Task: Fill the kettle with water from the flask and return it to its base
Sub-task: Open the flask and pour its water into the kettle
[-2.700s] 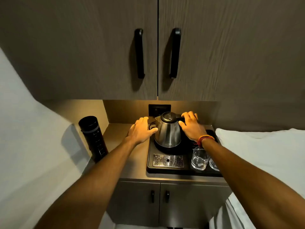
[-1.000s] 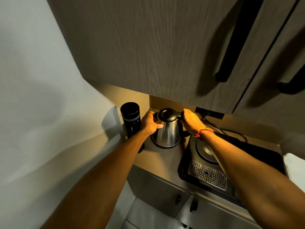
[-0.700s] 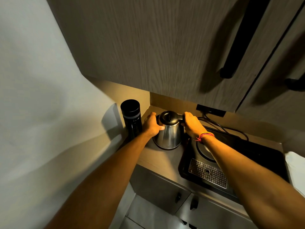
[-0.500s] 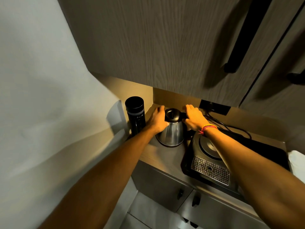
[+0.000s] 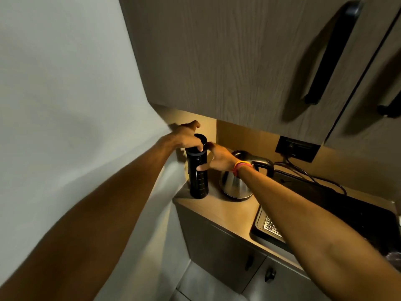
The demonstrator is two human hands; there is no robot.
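A tall black flask (image 5: 198, 181) stands upright on the counter's left corner, against the wall. My left hand (image 5: 187, 137) is clamped over its lid from above. My right hand (image 5: 218, 158) wraps the flask's upper body from the right side. The steel kettle (image 5: 235, 184) with its black handle (image 5: 261, 162) sits on the bare counter just right of the flask, partly hidden behind my right wrist, with no hand on it. The black tray (image 5: 347, 216) carrying the kettle's base lies further right; my right forearm covers the base.
Wood-grain upper cabinets (image 5: 249, 61) with black handles hang low over the counter. A wall socket (image 5: 297, 148) and its cable (image 5: 314, 178) are behind the tray. A metal drip grate (image 5: 271, 227) sits at the tray's front. Lower cabinet doors (image 5: 227, 250) are below.
Both hands have left the kettle, which now stands on the counter beside the flask, and have moved left onto the flask. The view has shifted right and closer.
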